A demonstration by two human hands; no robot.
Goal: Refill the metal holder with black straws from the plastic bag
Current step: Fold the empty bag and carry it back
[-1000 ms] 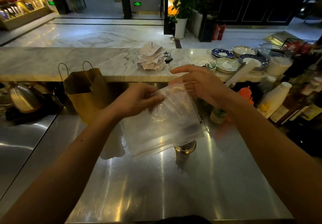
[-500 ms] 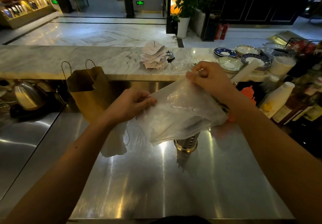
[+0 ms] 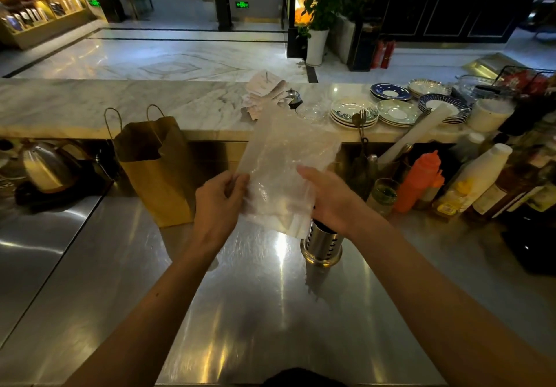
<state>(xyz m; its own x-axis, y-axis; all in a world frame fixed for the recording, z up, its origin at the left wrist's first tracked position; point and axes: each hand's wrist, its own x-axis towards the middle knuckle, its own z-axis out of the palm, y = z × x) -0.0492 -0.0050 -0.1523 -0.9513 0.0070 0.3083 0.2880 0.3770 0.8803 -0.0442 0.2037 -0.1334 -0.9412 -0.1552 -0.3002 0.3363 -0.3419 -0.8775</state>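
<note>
The person stands at a steel table (image 3: 240,311) and holds a clear plastic bag (image 3: 279,170) upright in front of them. The left hand (image 3: 218,203) pinches the bag's lower left edge between thumb and fingers; the right hand (image 3: 331,203) is closed on its lower right side, thumb across the front. The bag hangs just above and behind the metal holder (image 3: 321,242), which stands on the table under the right hand.

The bag looks thin, limp and crinkly, almost weightless, and the film seems slick enough to slide through a loose pinch. I cannot make out any black straws through it; whether some lie inside is not clear from here. Straws would be light and stiff and would tend to spill all at once, so a hold near the bag's mouth, with the other hand steadying the closed end, seems best for guiding them into the holder. A brown paper bag (image 3: 156,164) stands on the table to the left.
</note>
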